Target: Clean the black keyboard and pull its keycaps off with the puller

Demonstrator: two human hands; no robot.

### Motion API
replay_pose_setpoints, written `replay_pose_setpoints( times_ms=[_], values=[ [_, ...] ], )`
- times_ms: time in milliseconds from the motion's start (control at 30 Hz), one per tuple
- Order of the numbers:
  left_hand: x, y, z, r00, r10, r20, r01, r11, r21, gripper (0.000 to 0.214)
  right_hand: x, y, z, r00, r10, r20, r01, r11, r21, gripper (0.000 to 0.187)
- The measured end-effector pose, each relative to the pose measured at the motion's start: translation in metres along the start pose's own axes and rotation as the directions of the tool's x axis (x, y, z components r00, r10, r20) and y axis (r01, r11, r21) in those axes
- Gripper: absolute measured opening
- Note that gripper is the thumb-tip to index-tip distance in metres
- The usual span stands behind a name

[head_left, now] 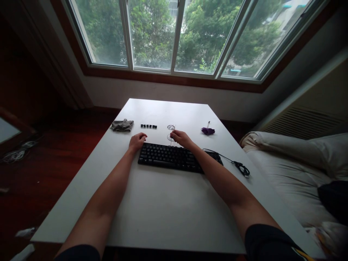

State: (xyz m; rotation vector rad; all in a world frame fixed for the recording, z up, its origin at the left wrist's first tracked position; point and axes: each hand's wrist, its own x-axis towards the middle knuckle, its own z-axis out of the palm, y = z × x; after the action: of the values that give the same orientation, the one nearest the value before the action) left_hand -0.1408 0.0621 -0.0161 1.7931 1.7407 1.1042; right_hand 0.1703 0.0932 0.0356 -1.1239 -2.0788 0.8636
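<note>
A black keyboard (168,157) lies across the middle of the white table, its right part partly hidden under my right forearm. My left hand (137,141) is at the keyboard's far left corner with its fingers curled; whether anything is between them is hidden. Over the far edge of the keyboard, my right hand (181,138) pinches a thin wire keycap puller (171,142), whose wires point down toward the keys. Just beyond it lies a small round wire-like thing (171,127), too fine to make out. Several loose black keycaps (148,126) stand in a row behind my left hand.
On the white table (163,217), a crumpled grey cloth (122,125) lies far left. Far right is a purple bundle (208,131) with a pale stick. The keyboard's coiled cable (241,169) rests near the right edge. A sofa (285,174) stands beside the table.
</note>
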Motion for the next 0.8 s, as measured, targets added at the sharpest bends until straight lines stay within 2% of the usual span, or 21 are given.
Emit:
replay_pose_setpoints(
  times_ms=[167,267,367,467,633,700,800],
  values=[
    [-0.001,-0.001,0.001,1.000,0.005,0.009,-0.004,0.997,-0.076,0.025,0.002,0.003,0.002,0.997,0.033,0.077,-0.040,0.994,0.099,0.038],
    [-0.002,0.000,-0.001,0.993,0.067,0.096,-0.044,0.974,-0.220,0.031,-0.002,0.003,0.003,0.993,0.018,0.121,-0.034,0.990,0.135,0.038],
    [-0.002,0.002,-0.003,0.972,0.121,0.200,-0.059,0.956,-0.289,0.041,-0.008,0.001,0.004,0.995,-0.016,0.100,0.003,0.991,0.134,0.037],
    [-0.002,0.004,-0.004,0.964,0.111,0.243,-0.042,0.961,-0.273,0.044,-0.013,-0.001,0.005,0.993,-0.044,0.113,0.032,0.994,0.109,0.036],
    [-0.003,0.007,-0.003,0.962,0.119,0.246,-0.060,0.970,-0.234,0.044,-0.016,0.002,0.006,0.995,0.010,0.096,-0.023,0.991,0.134,0.038],
    [-0.004,0.008,-0.003,0.958,0.133,0.254,-0.077,0.973,-0.218,0.043,-0.018,0.002,0.006,0.995,-0.034,0.096,0.023,0.993,0.117,0.037],
    [-0.005,0.009,-0.002,0.953,0.135,0.271,-0.084,0.978,-0.189,0.042,-0.025,-0.002,0.006,0.982,-0.161,0.103,0.157,0.986,0.048,0.034]
  ],
)
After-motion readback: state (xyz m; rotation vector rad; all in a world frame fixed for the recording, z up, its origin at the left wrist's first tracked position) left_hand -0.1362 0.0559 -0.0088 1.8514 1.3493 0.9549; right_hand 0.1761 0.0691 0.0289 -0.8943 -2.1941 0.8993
